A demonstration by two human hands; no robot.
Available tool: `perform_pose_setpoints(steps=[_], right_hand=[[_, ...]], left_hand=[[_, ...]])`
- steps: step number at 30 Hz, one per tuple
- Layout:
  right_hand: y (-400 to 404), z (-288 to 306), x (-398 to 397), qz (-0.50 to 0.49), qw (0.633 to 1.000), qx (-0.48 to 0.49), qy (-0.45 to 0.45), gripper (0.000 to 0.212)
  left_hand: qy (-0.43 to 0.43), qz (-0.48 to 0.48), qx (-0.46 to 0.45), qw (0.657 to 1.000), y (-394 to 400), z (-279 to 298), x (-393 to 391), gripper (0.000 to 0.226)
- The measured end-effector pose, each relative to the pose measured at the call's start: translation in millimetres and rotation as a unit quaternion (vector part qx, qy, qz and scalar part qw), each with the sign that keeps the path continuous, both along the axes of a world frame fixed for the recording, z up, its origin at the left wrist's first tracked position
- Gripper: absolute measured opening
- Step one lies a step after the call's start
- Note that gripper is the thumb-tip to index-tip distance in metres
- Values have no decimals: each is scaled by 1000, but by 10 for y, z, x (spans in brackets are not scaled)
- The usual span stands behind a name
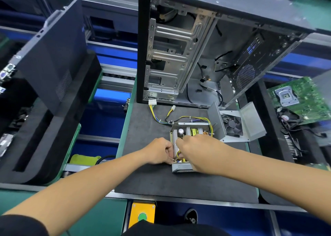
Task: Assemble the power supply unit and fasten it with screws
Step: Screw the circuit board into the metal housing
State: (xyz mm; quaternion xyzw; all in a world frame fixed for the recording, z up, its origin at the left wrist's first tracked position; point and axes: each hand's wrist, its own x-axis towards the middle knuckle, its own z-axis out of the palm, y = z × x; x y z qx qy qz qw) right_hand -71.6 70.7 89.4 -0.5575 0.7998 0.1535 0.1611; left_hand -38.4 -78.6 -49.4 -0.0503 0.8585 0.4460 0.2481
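Observation:
The open power supply unit [189, 131] lies on the dark foam mat [154, 182], its heat sinks and yellow transformer exposed. Its metal cover with a black fan [232, 124] lies open just to its right. A yellow and black cable bundle [157, 117] runs from the unit to white connectors near the case. My left hand [159, 151] is curled at the unit's near left corner, pinching something small that I cannot make out. My right hand [198, 149] reaches over the board with fingers curled down among the parts and a yellow wire; what it holds is hidden.
An open computer case [197, 47] stands behind the mat. A dark side panel [52, 56] leans in a foam holder at left. A green motherboard [300, 99] lies at right. A yellow box with a green button [142, 214] sits under the bench edge.

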Motion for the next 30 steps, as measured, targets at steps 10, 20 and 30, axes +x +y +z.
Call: perform_pose_setpoints(steps=[10,20,30], right_hand=[[41,38,-15,-5,1000,-19,15,24],[33,-62,14,-8,998,-2,68,35],[11,-51,37,-2,997,7,75,12]], left_hand=[[3,-6,7,1000,2,-11,5,35],[-7,-9,-2,1000,-4,-21,-11,34],[-3,-7,2,1000,-6,-17,-11,36]])
